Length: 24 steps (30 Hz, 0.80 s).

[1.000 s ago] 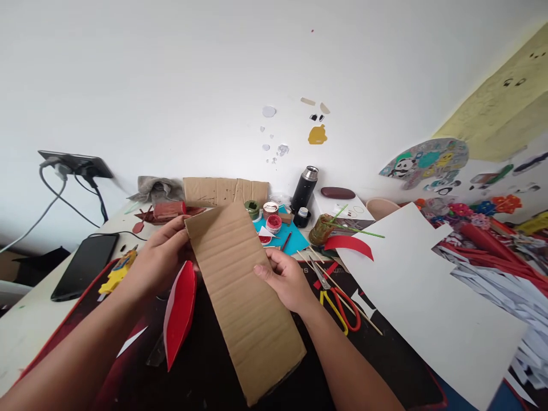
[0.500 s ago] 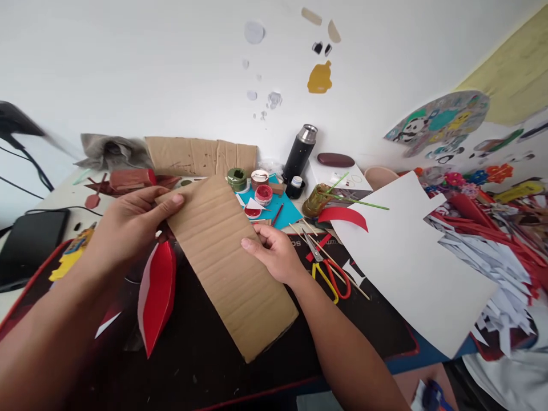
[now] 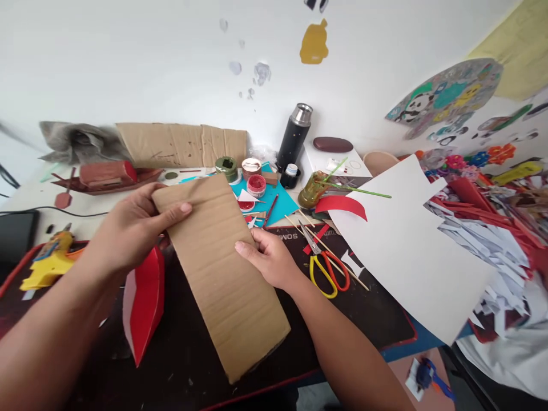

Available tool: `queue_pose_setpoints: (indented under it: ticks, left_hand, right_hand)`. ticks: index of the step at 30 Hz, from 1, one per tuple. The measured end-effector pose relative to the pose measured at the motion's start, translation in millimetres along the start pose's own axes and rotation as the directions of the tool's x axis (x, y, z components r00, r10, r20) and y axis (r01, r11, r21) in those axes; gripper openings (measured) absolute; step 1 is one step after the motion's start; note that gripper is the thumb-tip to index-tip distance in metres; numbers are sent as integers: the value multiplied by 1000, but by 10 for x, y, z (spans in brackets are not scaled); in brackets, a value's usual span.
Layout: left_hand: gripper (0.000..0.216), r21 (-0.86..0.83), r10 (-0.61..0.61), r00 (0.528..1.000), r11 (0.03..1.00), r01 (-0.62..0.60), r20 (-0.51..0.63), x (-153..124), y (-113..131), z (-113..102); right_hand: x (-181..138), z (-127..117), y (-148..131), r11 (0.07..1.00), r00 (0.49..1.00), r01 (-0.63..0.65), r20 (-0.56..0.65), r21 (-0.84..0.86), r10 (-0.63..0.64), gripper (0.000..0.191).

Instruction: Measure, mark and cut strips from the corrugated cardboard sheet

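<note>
A rectangular piece of brown cardboard point(image 3: 226, 274) is held tilted above the dark mat. My left hand point(image 3: 132, 222) grips its upper left corner, thumb on the near face and fingers behind. My right hand point(image 3: 269, 257) pinches the right edge about midway down, thumb on top; its other fingertips are partly hidden behind the sheet. Below my left hand is a red boat-shaped paper piece point(image 3: 148, 305) with a pinkish side; its top is hidden by the hand. Right of my right hand lie scissors point(image 3: 323, 265) with yellow and red-orange handles, partly spread, among thin wooden sticks.
Paint jars point(image 3: 226, 166) and blue paper point(image 3: 280, 208) sit at the back, beside a black thermos point(image 3: 294, 137). A large white sheet point(image 3: 411, 245) covers the right side. A yellow glue gun point(image 3: 53, 260) and a brown model boat point(image 3: 107, 178) are at left; paper strips point(image 3: 492, 257) pile far right.
The view has shifted, showing more of the glue gun and model boat on the left. Both hands keep their hold on the cardboard, which hangs slightly more upright.
</note>
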<state>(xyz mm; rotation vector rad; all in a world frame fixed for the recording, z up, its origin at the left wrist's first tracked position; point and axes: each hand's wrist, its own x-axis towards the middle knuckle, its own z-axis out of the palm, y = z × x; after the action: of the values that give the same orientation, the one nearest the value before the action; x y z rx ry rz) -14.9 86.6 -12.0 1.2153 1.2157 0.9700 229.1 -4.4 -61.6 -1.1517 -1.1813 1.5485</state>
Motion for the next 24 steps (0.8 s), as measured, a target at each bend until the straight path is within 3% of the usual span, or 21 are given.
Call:
queue_pose_setpoints:
  ticks: [7,10,14,17,20,24]
  left_hand:
    - [53,-116,21,999,993,-25,-34,-64,3,93]
    - [64,-119,-7,999,993,1,-50,-73,51,58]
    - [55,-95,-24,1000,995,22,-14,-110,150,-28]
    - [49,-104,-46,998,993,50,38,-138,207,-54]
    - [45,-136,-113,983,982,133,143,-163,269,-51]
    - [56,-148,-222,913,947,286,343,-216,347,-49]
  right_hand:
    - [-40,27,-20,997,997,-10,72,77,5,46]
    - [-45,21,-16,999,997,-13,75,45,9,48]
    - [-17,-18,-3,999,999,15,31,48,-16,48]
    - [0,-64,-3,998,997,52,-51,23,-51,47]
    - [2,-96,-5,999,997,48,-59,-7,-48,48]
    - [-6,-89,-4,998,998,52,-29,-27,-53,51]
